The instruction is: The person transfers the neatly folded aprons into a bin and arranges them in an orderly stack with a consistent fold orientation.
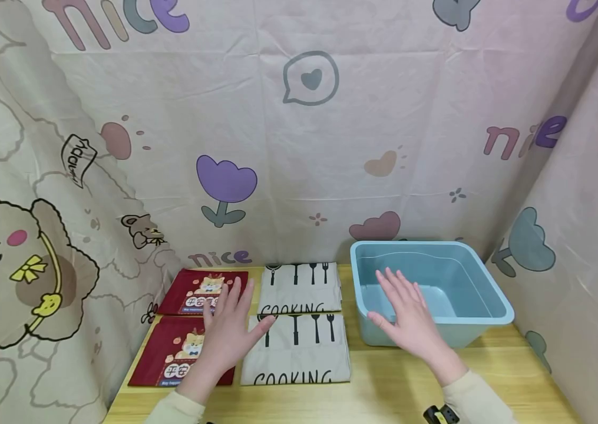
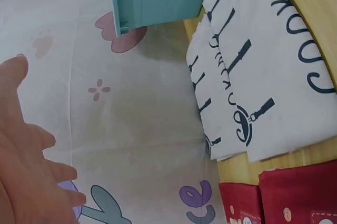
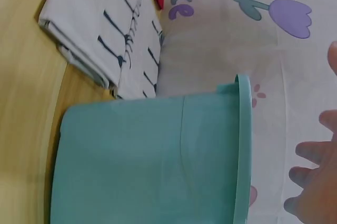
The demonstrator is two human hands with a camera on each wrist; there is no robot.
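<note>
My left hand (image 1: 230, 333) is held up with its fingers spread, over the gap between the red folded cloths and the white ones. It holds nothing, and in the left wrist view the hand (image 2: 31, 171) shows at the left edge. My right hand (image 1: 410, 315), fingers straight and also holding nothing, overlaps the front left rim of a blue plastic bin (image 1: 476, 320). Two dark red folded cloths (image 1: 145, 359) with a cartoon animal print lie one behind the other. Beside them are two white folded cloths (image 1: 299, 350) printed with utensils and the word COOKING.
All of this sits on a light wooden table (image 1: 378, 388). A printed curtain (image 1: 309, 159) hangs right behind the cloths and the bin, and more of it hangs on both sides. The bin stands at the table's right, close to the curtain.
</note>
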